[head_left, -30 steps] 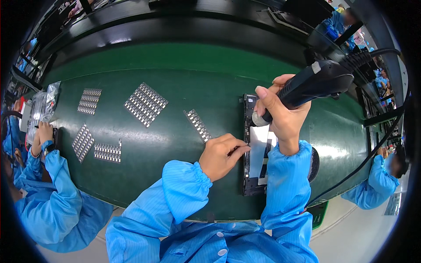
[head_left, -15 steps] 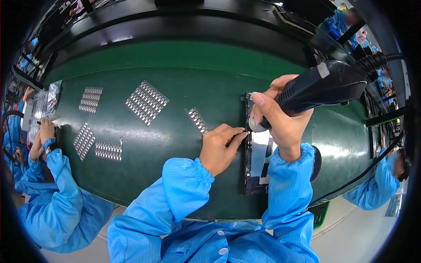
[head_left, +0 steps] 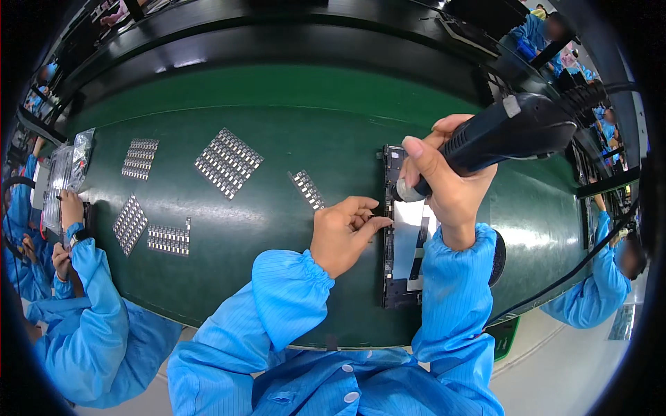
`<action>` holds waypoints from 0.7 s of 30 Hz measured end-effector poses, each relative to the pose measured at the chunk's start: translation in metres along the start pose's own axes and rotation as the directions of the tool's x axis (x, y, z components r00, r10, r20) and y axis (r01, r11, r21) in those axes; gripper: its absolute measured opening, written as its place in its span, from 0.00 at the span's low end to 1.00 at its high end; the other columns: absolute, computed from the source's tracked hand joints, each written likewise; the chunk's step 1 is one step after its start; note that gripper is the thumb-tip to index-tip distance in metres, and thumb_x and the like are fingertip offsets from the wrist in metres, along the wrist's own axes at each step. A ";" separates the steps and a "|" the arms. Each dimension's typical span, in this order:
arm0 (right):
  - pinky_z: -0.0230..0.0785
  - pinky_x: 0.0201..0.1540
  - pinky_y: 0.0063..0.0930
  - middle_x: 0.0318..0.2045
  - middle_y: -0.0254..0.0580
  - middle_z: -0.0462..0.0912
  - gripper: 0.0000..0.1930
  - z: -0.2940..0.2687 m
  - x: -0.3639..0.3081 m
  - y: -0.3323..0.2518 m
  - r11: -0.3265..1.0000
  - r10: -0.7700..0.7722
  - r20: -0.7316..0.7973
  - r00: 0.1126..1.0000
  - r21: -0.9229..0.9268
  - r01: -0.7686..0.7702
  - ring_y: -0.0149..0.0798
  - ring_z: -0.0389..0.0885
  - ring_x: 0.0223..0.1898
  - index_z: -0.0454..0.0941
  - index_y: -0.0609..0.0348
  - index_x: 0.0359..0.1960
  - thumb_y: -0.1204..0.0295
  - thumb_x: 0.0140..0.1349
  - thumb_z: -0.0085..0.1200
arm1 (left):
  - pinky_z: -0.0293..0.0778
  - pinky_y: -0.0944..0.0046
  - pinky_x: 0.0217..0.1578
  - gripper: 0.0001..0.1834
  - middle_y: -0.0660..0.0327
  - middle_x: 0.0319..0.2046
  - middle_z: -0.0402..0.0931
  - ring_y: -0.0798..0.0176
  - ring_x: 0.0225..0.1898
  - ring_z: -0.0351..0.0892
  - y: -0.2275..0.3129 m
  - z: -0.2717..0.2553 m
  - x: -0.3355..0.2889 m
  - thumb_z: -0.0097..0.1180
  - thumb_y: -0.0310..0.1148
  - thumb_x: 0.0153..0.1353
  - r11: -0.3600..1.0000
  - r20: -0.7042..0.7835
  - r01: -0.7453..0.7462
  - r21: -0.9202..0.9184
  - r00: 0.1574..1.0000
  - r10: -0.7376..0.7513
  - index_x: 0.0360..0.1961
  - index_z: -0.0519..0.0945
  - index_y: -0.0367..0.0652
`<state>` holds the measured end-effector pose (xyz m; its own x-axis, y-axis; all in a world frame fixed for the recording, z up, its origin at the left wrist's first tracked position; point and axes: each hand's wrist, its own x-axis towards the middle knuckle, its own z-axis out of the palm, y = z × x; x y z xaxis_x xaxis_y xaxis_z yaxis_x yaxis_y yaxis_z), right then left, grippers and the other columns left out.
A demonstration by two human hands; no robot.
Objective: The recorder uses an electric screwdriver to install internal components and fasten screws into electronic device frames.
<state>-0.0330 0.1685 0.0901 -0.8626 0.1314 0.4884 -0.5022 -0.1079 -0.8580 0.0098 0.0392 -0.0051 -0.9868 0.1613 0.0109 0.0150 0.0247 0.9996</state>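
Note:
My right hand (head_left: pixel 454 184) is wrapped round a black corded hand tool (head_left: pixel 510 135) with a vented body and a round grey end. That end hovers over or rests on the upper part of a flat black-framed device (head_left: pixel 390 281) with a pale panel in it; I cannot tell if it touches. My left hand (head_left: pixel 338 239) is beside the frame's left edge, thumb and fingers pinched together. Whatever they hold, if anything, is too small to make out. Just up and left of that hand lies a narrow strip of small parts (head_left: pixel 306 189).
Several sheets of small parts lie to the left, among them a large tilted one (head_left: pixel 229 163). Clear plastic packaging (head_left: pixel 62 184) sits at the far left, by a co-worker's hand (head_left: pixel 71 209). A black cable (head_left: pixel 562 284) runs along the right side of the green table (head_left: pixel 277 90).
My left hand has drawn back slightly left and down from the frame's edge, its fingers more curled. The tool stays in my right hand, nearly where it was.

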 end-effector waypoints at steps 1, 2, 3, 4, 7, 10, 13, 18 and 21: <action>0.65 0.18 0.17 0.16 0.36 0.77 0.14 -0.001 0.001 0.002 1.000 -0.002 -0.002 1.000 -0.001 0.002 0.26 0.75 0.15 0.71 0.65 0.35 0.83 0.49 0.64 | 0.75 0.74 0.22 0.10 0.58 0.26 0.79 0.72 0.24 0.79 -0.001 -0.001 0.000 0.63 0.21 0.52 0.999 0.017 -0.005 0.047 1.000 0.005 0.36 0.79 0.31; 0.65 0.18 0.18 0.16 0.36 0.77 0.14 -0.002 0.001 0.004 1.000 0.017 -0.013 1.000 0.014 -0.017 0.26 0.75 0.15 0.72 0.65 0.35 0.83 0.49 0.63 | 0.76 0.73 0.24 0.10 0.57 0.26 0.79 0.71 0.25 0.79 -0.002 -0.001 0.000 0.62 0.20 0.52 0.996 0.035 -0.012 0.094 0.999 0.009 0.36 0.79 0.31; 0.65 0.18 0.18 0.16 0.36 0.77 0.14 -0.001 0.002 0.005 0.999 0.036 -0.022 0.999 0.033 -0.035 0.27 0.75 0.15 0.72 0.65 0.35 0.83 0.49 0.63 | 0.76 0.73 0.24 0.10 0.57 0.26 0.79 0.71 0.25 0.79 -0.003 -0.002 0.000 0.62 0.20 0.52 0.995 0.035 -0.013 0.096 0.999 0.010 0.36 0.79 0.31; 0.65 0.18 0.18 0.16 0.36 0.77 0.14 -0.001 0.002 0.006 0.999 0.034 -0.023 0.999 0.035 -0.033 0.27 0.75 0.15 0.72 0.65 0.35 0.83 0.49 0.63 | 0.77 0.73 0.26 0.10 0.57 0.27 0.79 0.71 0.26 0.80 -0.005 -0.003 0.000 0.62 0.20 0.52 0.997 0.032 -0.060 0.056 0.998 0.058 0.37 0.79 0.30; 0.65 0.18 0.19 0.16 0.37 0.77 0.13 -0.003 0.002 0.009 0.999 0.038 -0.020 0.999 0.013 -0.038 0.27 0.75 0.15 0.72 0.66 0.34 0.83 0.49 0.64 | 0.77 0.72 0.29 0.11 0.58 0.28 0.78 0.70 0.28 0.80 -0.007 -0.005 0.001 0.61 0.19 0.52 0.995 0.031 -0.097 0.002 0.995 0.097 0.38 0.79 0.30; 0.65 0.18 0.19 0.16 0.37 0.77 0.13 -0.003 0.001 0.011 0.999 0.032 -0.031 0.999 0.001 -0.032 0.27 0.75 0.15 0.72 0.66 0.34 0.83 0.49 0.64 | 0.77 0.73 0.30 0.11 0.60 0.30 0.77 0.71 0.30 0.79 -0.006 -0.005 0.001 0.61 0.19 0.53 0.997 0.023 -0.068 -0.030 0.997 0.069 0.40 0.79 0.31; 0.65 0.18 0.19 0.16 0.37 0.77 0.13 -0.002 0.000 0.011 0.998 0.055 -0.049 0.997 0.010 -0.055 0.27 0.75 0.15 0.72 0.66 0.33 0.83 0.48 0.64 | 0.76 0.73 0.30 0.11 0.61 0.31 0.76 0.71 0.30 0.78 -0.005 -0.006 0.000 0.60 0.20 0.55 0.998 0.014 -0.021 -0.064 1.000 0.022 0.40 0.79 0.31; 0.65 0.18 0.20 0.16 0.38 0.77 0.13 -0.005 0.000 0.015 0.999 0.047 -0.068 0.997 -0.006 -0.048 0.28 0.75 0.15 0.71 0.66 0.32 0.83 0.48 0.64 | 0.75 0.74 0.29 0.09 0.62 0.31 0.75 0.72 0.29 0.78 -0.005 -0.005 0.003 0.58 0.21 0.57 0.994 -0.006 -0.023 -0.109 1.000 0.022 0.40 0.79 0.32; 0.65 0.18 0.19 0.16 0.37 0.77 0.12 -0.003 0.002 0.015 0.998 0.065 -0.048 0.997 0.025 -0.064 0.27 0.74 0.15 0.71 0.66 0.32 0.83 0.49 0.64 | 0.74 0.73 0.26 0.07 0.59 0.26 0.78 0.72 0.25 0.78 -0.008 -0.002 0.006 0.60 0.23 0.56 0.981 -0.097 -0.102 -0.164 0.991 0.087 0.35 0.80 0.30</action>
<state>-0.0424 0.1701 0.0779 -0.8897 0.1715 0.4231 -0.4473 -0.1411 -0.8832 0.0029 0.0376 -0.0126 -0.9928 0.0660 0.0999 0.0888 -0.1543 0.9840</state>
